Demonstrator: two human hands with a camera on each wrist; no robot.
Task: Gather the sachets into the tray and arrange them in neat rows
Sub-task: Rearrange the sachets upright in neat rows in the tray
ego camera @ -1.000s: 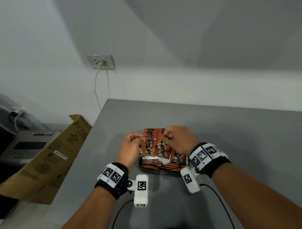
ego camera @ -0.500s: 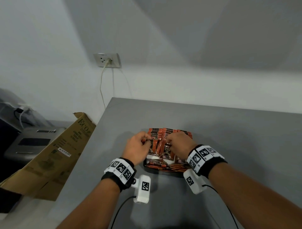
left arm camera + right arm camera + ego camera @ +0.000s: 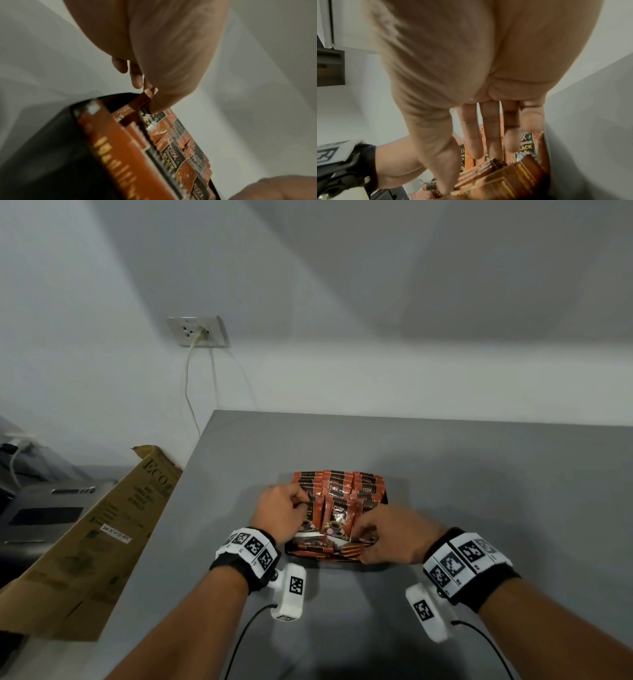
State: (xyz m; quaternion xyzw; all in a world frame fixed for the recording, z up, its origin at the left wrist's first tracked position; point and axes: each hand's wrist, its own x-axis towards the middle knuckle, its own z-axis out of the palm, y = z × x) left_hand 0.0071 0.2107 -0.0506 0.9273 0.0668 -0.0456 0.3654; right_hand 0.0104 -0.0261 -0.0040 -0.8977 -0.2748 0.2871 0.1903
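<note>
Three rows of orange-and-black sachets [image 3: 337, 491] stand overlapped in one dark tray [image 3: 51, 142] on the grey desk [image 3: 479, 474] (too overlapped to count singly), with more lying flat along its near edge. The left hand [image 3: 282, 513] pinches the top corner of a sachet in the left row between thumb and fingers. The right hand [image 3: 394, 537] lies over the tray's near right corner, fingers straight above the sachets, thumb down on the flat ones. A folded cardboard box [image 3: 96, 542] leans just beside the desk's left edge; one wall socket [image 3: 198, 331] holds one cord.
</note>
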